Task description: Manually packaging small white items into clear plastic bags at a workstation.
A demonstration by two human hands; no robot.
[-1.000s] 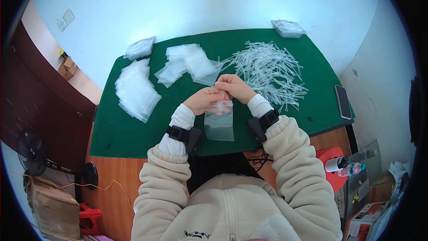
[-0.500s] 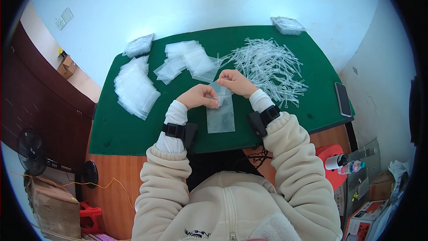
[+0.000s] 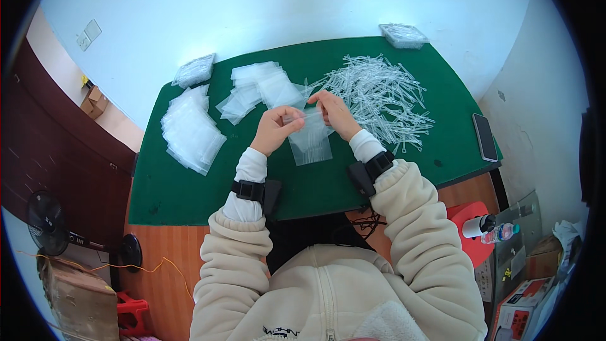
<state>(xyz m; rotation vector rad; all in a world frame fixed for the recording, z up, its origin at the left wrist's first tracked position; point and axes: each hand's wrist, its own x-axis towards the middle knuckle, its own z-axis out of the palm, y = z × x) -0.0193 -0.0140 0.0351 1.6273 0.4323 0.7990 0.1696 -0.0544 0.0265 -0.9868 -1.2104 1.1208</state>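
A clear plastic bag [image 3: 310, 146] hangs between my hands over the middle of the table. My left hand [image 3: 274, 129] pinches its upper left edge between thumb and fingers. At the bag's upper right corner is my right hand [image 3: 336, 115], its fingers closed on the plastic near the opening. Faint upright streaks show through the bag, though I cannot tell what they are. Just right of my right hand spreads a heap of thin clear plastic sticks with looped ends [image 3: 385, 98]. Beyond my left hand lies a loose pile of clear bags [image 3: 278, 88].
A fanned stack of clear bags [image 3: 191, 129] covers the green table [image 3: 189, 199] at left. Filled clear packs stand at the back left [image 3: 194, 71] and back right [image 3: 404, 36]. A phone [image 3: 485, 137] lies by the right edge. A red stool [image 3: 470, 240] holds bottles.
The bag's lower edge has moved up and away from me. My left hand has turned fingers-upward at its top edge, and my right hand has shifted slightly along the upper right.
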